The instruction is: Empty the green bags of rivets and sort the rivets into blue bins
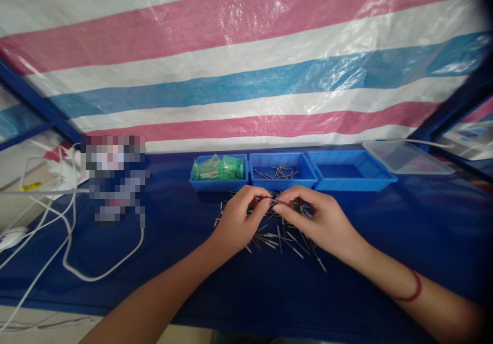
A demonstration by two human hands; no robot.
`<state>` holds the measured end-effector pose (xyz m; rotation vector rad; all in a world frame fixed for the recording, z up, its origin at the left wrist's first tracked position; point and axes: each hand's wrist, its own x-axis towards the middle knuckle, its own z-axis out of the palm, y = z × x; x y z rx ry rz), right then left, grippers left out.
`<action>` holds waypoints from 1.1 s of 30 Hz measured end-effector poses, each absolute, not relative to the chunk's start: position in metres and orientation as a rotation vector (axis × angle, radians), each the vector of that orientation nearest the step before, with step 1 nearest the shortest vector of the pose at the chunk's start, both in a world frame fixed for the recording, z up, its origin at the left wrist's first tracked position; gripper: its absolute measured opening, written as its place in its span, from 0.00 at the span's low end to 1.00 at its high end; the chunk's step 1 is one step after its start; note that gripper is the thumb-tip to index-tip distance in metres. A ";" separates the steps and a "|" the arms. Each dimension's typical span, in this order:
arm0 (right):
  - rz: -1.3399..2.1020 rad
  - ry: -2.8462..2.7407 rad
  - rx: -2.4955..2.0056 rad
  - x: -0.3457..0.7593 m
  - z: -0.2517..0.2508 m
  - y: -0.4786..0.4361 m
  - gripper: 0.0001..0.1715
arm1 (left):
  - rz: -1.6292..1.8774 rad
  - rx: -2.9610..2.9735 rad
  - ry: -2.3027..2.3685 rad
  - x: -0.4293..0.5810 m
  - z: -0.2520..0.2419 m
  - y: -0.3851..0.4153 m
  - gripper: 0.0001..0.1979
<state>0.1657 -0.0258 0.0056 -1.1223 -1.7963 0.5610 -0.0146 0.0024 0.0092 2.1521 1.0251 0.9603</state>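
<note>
My left hand (243,214) and my right hand (322,220) meet over a loose pile of thin metal blind rivets (280,237) on the blue table. Both hands pinch with thumb and forefinger, and a few slim dark rivets (274,201) run between the fingertips. How many they hold is too small to tell. The pile lies partly hidden under my hands, its pins pointing every way. Just behind stands a blue bin (283,184) with several more rivets (280,172) lying in it.
Left of that bin, another blue bin (219,185) holds green-and-clear plastic packets (231,168). A third blue bin (356,182) is on the right, beside a clear plastic lid (408,157). White cables (103,278) loop over the table's left side. A striped sheet (246,84) hangs behind.
</note>
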 end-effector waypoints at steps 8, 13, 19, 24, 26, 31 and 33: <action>0.053 -2.075 -1.008 0.171 0.015 -0.023 0.06 | 0.821 2.328 0.891 -0.015 0.011 0.003 0.12; 0.182 -2.077 -1.005 0.168 0.016 -0.017 0.06 | 0.740 2.463 0.840 -0.021 0.016 0.009 0.13; -0.149 -1.880 -1.206 0.175 0.011 0.009 0.10 | 0.706 2.676 1.081 -0.039 0.028 0.020 0.14; -0.398 -1.890 -1.467 0.187 0.000 0.026 0.15 | 0.282 2.809 0.943 -0.045 0.030 0.018 0.12; -0.368 -1.925 -1.460 0.186 -0.001 0.022 0.15 | 0.156 2.830 0.930 -0.042 0.027 0.015 0.11; -0.181 -2.025 -1.314 0.175 -0.002 -0.001 0.12 | 0.077 2.914 0.934 -0.032 0.021 0.009 0.08; -0.101 -2.053 -1.255 0.171 -0.003 -0.007 0.11 | 0.084 2.958 0.948 -0.030 0.020 0.008 0.08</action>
